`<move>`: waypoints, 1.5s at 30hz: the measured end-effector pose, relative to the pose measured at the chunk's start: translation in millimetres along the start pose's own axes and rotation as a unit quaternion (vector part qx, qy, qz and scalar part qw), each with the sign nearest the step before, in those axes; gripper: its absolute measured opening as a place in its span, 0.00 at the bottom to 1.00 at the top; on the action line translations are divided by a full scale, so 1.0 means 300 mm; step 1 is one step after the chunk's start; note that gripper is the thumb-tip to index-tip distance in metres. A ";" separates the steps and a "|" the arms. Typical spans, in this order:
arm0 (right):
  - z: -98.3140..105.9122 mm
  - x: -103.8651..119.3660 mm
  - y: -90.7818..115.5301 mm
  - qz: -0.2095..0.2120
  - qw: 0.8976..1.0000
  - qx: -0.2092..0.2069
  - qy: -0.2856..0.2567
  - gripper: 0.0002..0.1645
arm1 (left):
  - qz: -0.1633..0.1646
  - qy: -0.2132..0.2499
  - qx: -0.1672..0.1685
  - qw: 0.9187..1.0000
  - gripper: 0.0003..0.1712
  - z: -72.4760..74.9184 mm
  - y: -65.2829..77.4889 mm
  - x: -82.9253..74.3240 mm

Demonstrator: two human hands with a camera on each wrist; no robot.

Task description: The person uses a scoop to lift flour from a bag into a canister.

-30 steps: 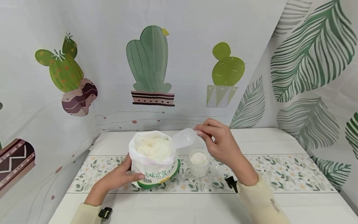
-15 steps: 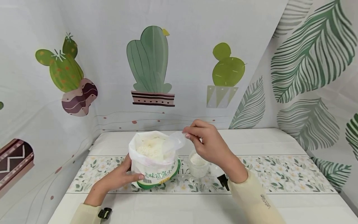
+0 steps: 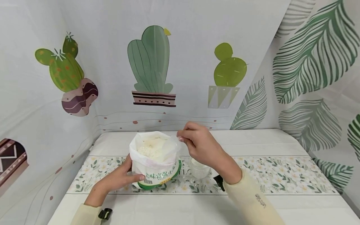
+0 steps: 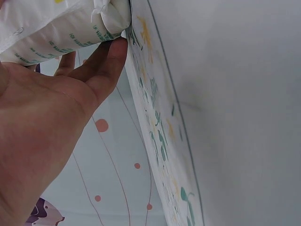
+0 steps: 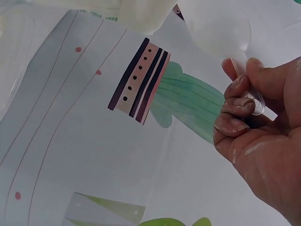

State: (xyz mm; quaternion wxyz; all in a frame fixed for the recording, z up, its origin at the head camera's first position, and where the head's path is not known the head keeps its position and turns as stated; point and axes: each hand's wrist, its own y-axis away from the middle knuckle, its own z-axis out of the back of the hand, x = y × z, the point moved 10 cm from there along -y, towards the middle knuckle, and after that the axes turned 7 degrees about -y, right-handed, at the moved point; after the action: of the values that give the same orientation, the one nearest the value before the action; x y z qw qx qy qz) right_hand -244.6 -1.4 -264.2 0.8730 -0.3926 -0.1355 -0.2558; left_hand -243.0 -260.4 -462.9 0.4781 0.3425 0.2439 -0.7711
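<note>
A white bag of flour point(image 3: 157, 175) with green print stands on the table, its top rolled open and white flour point(image 3: 149, 150) inside. My left hand point(image 3: 118, 179) grips the bag's left side, thumb in front and fingers behind; the left wrist view shows the fingers under the bag's edge. With thumb and fingers my right hand point(image 3: 201, 145) pinches the handle of a translucent plastic scoop point(image 5: 218, 26). In the head view the scoop's bowl reaches into the bag's mouth on the right. White powder marks the right fingers point(image 5: 235, 125). A small clear jar point(image 3: 200, 171) stands below my right hand, partly hidden.
The white tablecloth point(image 3: 157, 209) has a flowered band point(image 3: 281, 178) across it. A curtain with cactus and leaf prints point(image 3: 191, 62) hangs behind the table. A black clip point(image 3: 218, 182) shows at the right sleeve, and another point(image 3: 105, 214) at the left.
My right hand has moved left with the scoop, from over the jar to the bag, and the scoop has gone into the bag's mouth. My left hand and the bag have stayed in place.
</note>
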 end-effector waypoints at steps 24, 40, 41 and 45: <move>-0.105 0.064 -0.074 0.032 0.988 0.088 0.121 0.12 | -0.005 0.007 0.000 1.000 0.67 0.004 0.001 -0.003; -0.185 0.046 -0.079 0.013 0.986 0.116 0.122 0.13 | 0.000 -0.003 -0.005 1.000 0.67 0.005 0.002 0.002; -0.190 0.044 -0.077 0.010 0.985 0.119 0.123 0.12 | 0.000 -0.002 -0.005 1.000 0.67 0.005 0.003 0.002; -0.206 0.035 -0.072 -0.002 0.983 0.131 0.128 0.10 | -0.006 0.000 -0.004 1.000 0.66 0.004 0.001 0.000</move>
State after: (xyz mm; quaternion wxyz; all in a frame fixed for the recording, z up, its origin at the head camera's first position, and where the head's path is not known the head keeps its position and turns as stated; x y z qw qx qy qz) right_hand -245.4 -63.6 -286.7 0.9265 -0.2390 -0.0558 -0.2852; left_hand -243.0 -261.6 -462.1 0.4746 0.3387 0.2490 -0.7733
